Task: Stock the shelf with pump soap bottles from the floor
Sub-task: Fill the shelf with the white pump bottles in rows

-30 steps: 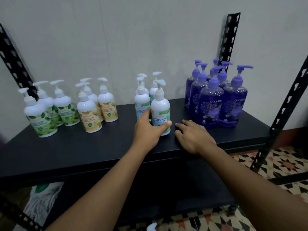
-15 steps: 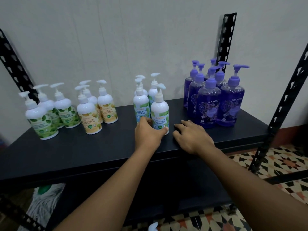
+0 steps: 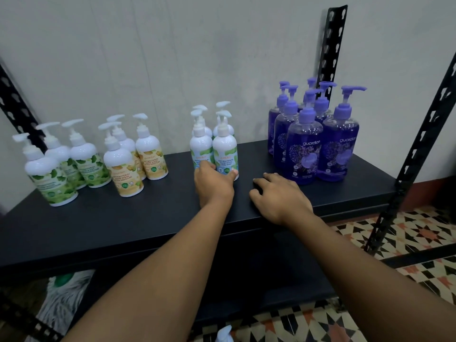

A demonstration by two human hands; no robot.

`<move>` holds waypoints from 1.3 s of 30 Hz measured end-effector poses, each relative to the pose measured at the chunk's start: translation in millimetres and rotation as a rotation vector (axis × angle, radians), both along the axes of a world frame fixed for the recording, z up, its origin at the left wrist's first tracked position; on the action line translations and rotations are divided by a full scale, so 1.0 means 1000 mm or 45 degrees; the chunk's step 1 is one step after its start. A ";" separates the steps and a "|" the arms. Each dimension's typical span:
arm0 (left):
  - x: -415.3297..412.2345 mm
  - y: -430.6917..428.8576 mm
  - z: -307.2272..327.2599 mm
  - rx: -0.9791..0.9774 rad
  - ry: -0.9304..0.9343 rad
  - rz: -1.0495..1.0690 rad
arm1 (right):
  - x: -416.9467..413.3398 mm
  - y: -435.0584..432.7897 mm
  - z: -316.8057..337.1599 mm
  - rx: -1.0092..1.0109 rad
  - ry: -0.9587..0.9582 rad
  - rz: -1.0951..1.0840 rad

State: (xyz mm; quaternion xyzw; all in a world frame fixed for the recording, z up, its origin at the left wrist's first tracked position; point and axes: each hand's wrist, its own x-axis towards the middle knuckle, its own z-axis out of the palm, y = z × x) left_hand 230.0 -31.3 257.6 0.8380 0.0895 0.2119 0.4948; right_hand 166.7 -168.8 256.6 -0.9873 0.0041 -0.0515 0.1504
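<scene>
So here's where I'm at with the shelf. My left hand is down low on the front mint bottle. The thumb is against its right side and the fingers curl round the left, tucked in next to its neighbour, so I've got it by the base. It stands upright near the middle of the shelf, toward the back edge, in a tight little cluster of four mint ones.

My right hand just rests on the shelf near the front edge, fingers loosely bent and holding nothing.

Progress-wise it looks pretty far along. The green-leaf bottles are grouped at the left end and the yellow-label bottles sit just beside them. The mint group is in the middle, and the purple bottles are bunched at the right end. Everything is upright with the labels mostly facing out.

What's left: there's a white pump head poking into view at the very bottom, down on the floor. That's at least one more bottle to bring up (can't see which kind, or whether there are more below the frame). I'd guess I'm only nudging this mint one into line before I go back down.
</scene>
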 end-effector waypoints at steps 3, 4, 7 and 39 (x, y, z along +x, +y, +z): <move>0.004 -0.001 -0.001 -0.004 0.012 0.014 | 0.000 0.000 0.000 -0.003 0.008 -0.004; 0.004 -0.002 -0.001 -0.007 0.013 0.017 | -0.001 0.000 0.001 -0.004 0.007 -0.005; 0.005 -0.003 -0.001 -0.021 0.013 0.011 | -0.003 0.000 0.002 0.008 0.006 -0.008; -0.243 0.134 -0.120 0.332 -0.112 -0.347 | -0.167 0.080 -0.108 0.660 -0.355 0.124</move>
